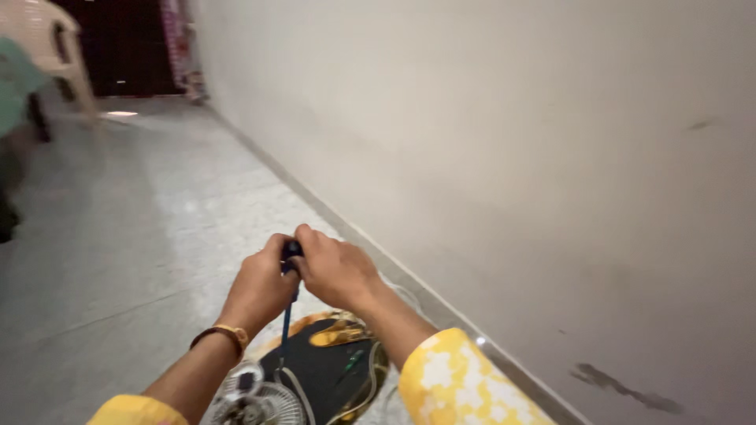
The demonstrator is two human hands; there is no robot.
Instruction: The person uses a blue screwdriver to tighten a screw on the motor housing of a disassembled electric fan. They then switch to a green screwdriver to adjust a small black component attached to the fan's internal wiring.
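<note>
While both hands are closing around the same dark handle, the head camera is looking down at them near the middle of the picture. The left hand is wrapping its fingers on the screwdriver from 9 o'clock, and the right hand is covering the top of the handle from 3 o'clock; the two hands are pressing against each other. The thin blue shaft is pointing down toward 6 o'clock, into a dark round motor part with copper-coloured windings, which is lying on the floor. A metal piece with a grille is sitting just beside it at 7 o'clock. The tip is hidden, so I cannot tell where exactly it is touching.

I am judging that the screwdriver is light and stiff, with a smooth handle that may slip; the thick handle is the good place to grip. The motor part is looking heavy, and its fine wires fragile. A pale wall is running along 3 o'clock.
</note>
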